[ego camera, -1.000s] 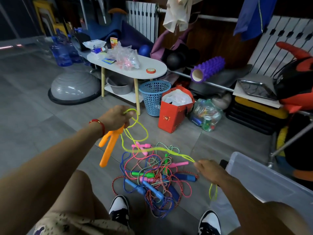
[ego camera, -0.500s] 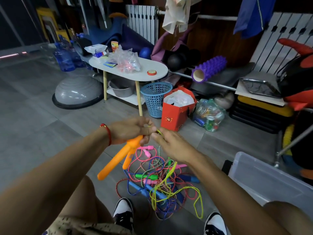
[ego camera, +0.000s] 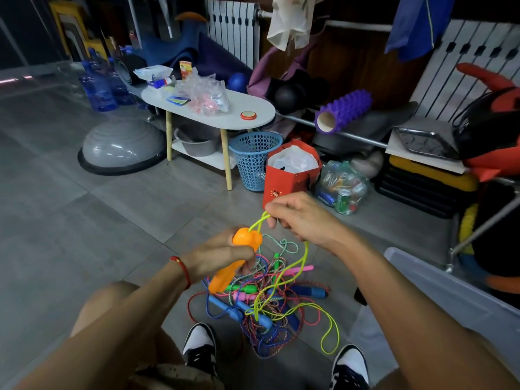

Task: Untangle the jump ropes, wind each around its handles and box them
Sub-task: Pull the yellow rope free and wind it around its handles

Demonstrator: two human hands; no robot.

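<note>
Over the grey tiled floor (ego camera: 84,220) and its rope tangle (ego camera: 267,305), my left hand (ego camera: 222,257) grips both orange handles (ego camera: 236,257) while my right hand (ego camera: 304,218) pinches the yellow-green cord (ego camera: 292,270), starting the winding; next I'd loop it round them.

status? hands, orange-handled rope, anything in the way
Left hand grips orange handles. Right hand pinches yellow-green cord just above them. Cord's slack trails over the tangled pile; may snag.
</note>
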